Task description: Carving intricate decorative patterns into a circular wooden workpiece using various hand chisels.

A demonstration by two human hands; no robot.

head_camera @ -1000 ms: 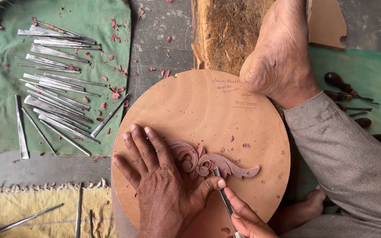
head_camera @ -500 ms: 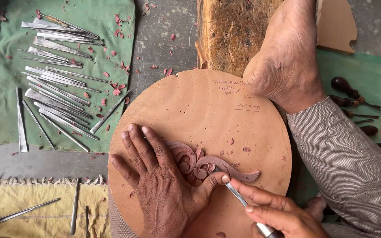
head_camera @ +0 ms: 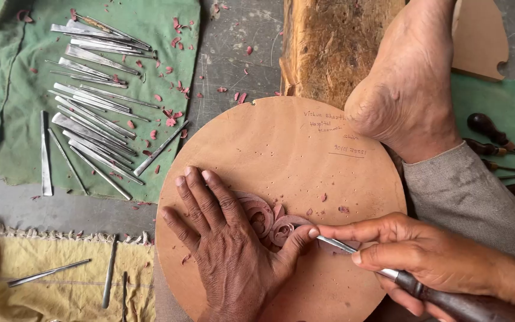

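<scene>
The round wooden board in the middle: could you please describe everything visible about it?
The round wooden board is a flat, pale brown disc lying on the floor, pitted with small holes, some handwriting near its top. A reddish scrolled carving lies on it. The left hand presses flat on it, a bare foot rests on its upper right edge, and the right hand works a chisel.

Carved scroll piece [head_camera: 269, 223] partly hidden under left hand [head_camera: 233, 256], chisel handle [head_camera: 466, 305] cut off at bottom edge

Single head-worn camera, looking steeply down at close range; round wooden board [head_camera: 281, 161] fills frame centre.
</scene>
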